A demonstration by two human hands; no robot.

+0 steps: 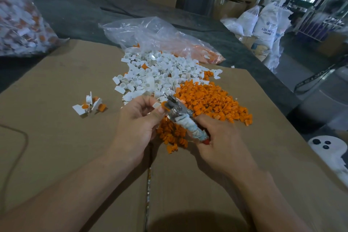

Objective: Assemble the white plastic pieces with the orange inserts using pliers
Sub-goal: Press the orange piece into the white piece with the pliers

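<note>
Spanning the bench, cardboard sheet [56, 147]: flat, with a seam running toward us. We judge a dropped part could slip into that seam and be lost.
Clear bag [150, 32]: slack, lying behind the heaps with orange parts inside. A nudge could spill more stock onto them.
White pieces heap [160, 73]: loose and touching the orange heap on its right. The two mix at the border, so a wrong pick is possible.
Orange inserts heap [207, 98]: spreads beneath both hands. A careless wrist could sweep parts off the sheet.
Left hand [135, 122]: thumb and fingers pinch one white piece, fingertips just beside the tool head. We rate a nipped finger the chief hazard if the tool slips.
Right hand [220, 141]: curled round the pliers' handles.
Pliers [180, 113]: rag-wrapped handles, head at the held piece. Blur hides how the jaws stand. A skewed or hard squeeze could crack the plastic or seat the insert crooked.
Finished group [88, 105]: a few assembled units, well apart to the left.
Held piece [156, 105] with orange insert [164, 104]: between the hands, above the orange heap. If it pops free, it vanishes among the loose inserts.
</note>
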